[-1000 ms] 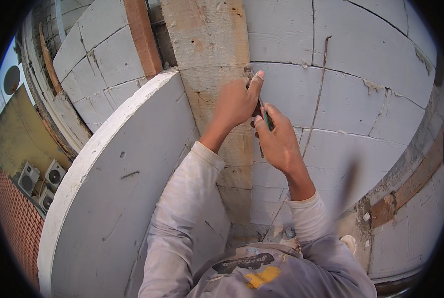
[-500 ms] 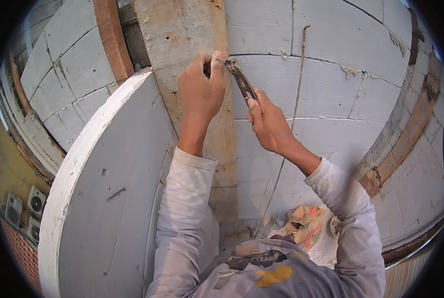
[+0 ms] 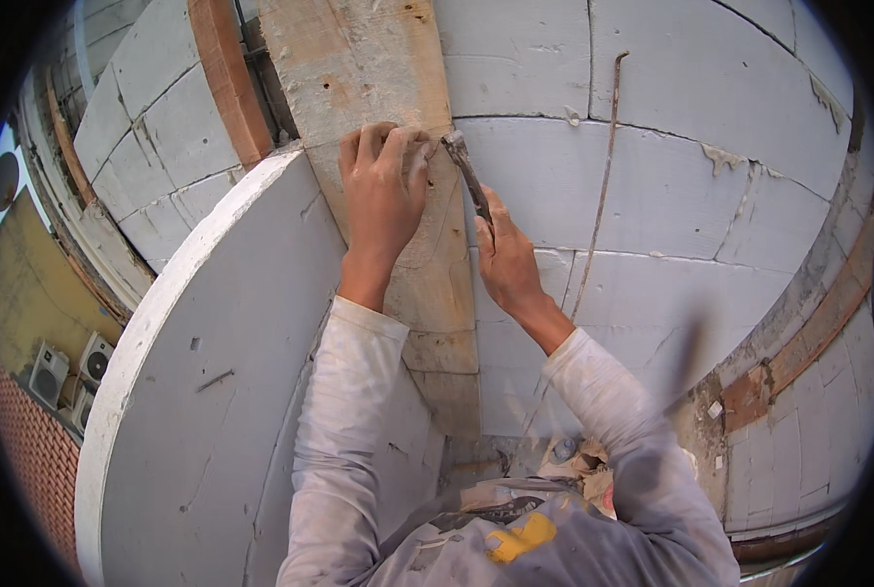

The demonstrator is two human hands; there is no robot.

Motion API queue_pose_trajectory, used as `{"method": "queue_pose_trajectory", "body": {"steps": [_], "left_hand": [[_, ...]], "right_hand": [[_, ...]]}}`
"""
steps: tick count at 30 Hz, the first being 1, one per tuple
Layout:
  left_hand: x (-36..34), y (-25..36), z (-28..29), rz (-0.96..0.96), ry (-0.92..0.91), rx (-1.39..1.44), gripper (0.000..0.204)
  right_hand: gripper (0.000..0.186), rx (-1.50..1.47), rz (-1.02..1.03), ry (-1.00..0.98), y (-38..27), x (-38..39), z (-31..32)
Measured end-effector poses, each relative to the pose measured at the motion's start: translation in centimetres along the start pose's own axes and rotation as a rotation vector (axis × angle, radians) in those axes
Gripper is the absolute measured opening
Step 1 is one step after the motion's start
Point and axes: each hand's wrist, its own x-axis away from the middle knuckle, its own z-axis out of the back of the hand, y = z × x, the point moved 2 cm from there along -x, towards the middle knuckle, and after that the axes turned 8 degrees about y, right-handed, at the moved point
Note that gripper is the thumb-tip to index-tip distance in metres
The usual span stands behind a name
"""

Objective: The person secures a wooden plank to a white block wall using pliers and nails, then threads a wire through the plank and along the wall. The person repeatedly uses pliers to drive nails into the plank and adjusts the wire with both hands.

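Observation:
My right hand (image 3: 510, 259) is wrapped round the handles of metal pincers (image 3: 471, 176). Their jaws point up at the right edge of a wooden board (image 3: 359, 59) set upright against the block wall. Just left of the jaws is my left hand (image 3: 383, 181), its fingers bent and pinched together in front of the board. Whatever sits between those fingertips is too small to make out. Below the left hand, a thin wire-like line (image 3: 425, 262) curves across the board.
A white block panel (image 3: 222, 362) with a pale top edge juts out on the left. Light block wall (image 3: 525, 68) stands ahead, with a thin rusty rod (image 3: 603, 186) leaning on it. Down below lie crumpled sacks (image 3: 584, 465). Air-conditioner units (image 3: 50, 372) show at far left.
My left hand has moved slightly down and left, its fingers now nearer the board. The pincers have turned edge-on, with their handles closer together, and my right hand sits a little lower.

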Motion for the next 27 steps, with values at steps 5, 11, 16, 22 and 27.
{"method": "queue_pose_trajectory", "body": {"steps": [5, 11, 16, 22, 27], "left_hand": [[0.1, -0.7, -0.3, 0.078, 0.001, 0.067, 0.018], [-0.1, -0.6, 0.0, 0.065, 0.009, 0.110, 0.015], [0.3, -0.3, 0.5, 0.117, 0.098, 0.145, 0.015], [3.6, 4.0, 0.3, 0.851, -0.113, 0.635, 0.030], [3.8, 2.7, -1.3, 1.156, -0.603, 1.285, 0.044]], "right_hand": [[0.053, -0.329, -0.547, -0.272, -6.6, -1.3, 3.4], [0.052, -0.509, -0.773, -0.467, -10.3, -6.0, 8.4], [0.035, -0.354, -0.750, -0.535, -11.5, -6.7, 8.6], [0.037, -0.908, -0.974, -0.321, -8.7, -2.2, 4.3], [0.045, -1.218, -0.895, -0.241, -6.6, 0.0, -1.1]]}}
